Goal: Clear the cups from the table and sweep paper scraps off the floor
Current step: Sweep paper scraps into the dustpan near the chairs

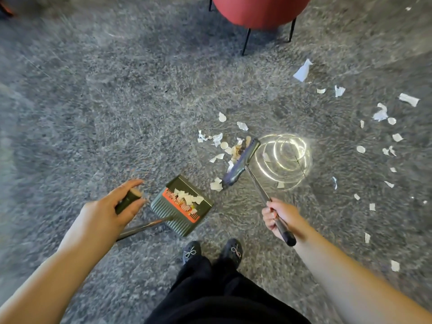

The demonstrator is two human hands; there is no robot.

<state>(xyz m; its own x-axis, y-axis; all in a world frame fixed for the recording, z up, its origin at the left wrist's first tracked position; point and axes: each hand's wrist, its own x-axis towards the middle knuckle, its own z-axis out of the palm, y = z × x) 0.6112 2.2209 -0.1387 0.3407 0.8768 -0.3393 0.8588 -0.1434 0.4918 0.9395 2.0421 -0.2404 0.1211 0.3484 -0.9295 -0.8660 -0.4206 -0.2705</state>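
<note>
Left hand (112, 206) fingers grip the dustpan (181, 204) handle; right hand (279, 215) fingers clasp the broom (240, 163) pole; paper scraps (383, 113) fill the right, carpet (93, 101) lies open upper left.

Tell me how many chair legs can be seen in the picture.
3. All stand under the red chair at the top: one at its left edge, one in front, one on the right. A fourth may be hidden.

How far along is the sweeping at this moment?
Partly done: some paper scraps already lie in the dustpan. In hand: left hand holds its handle, right hand grips the broom against a small pile. Left: many scattered scraps to the right. No cups or table in view.
</note>
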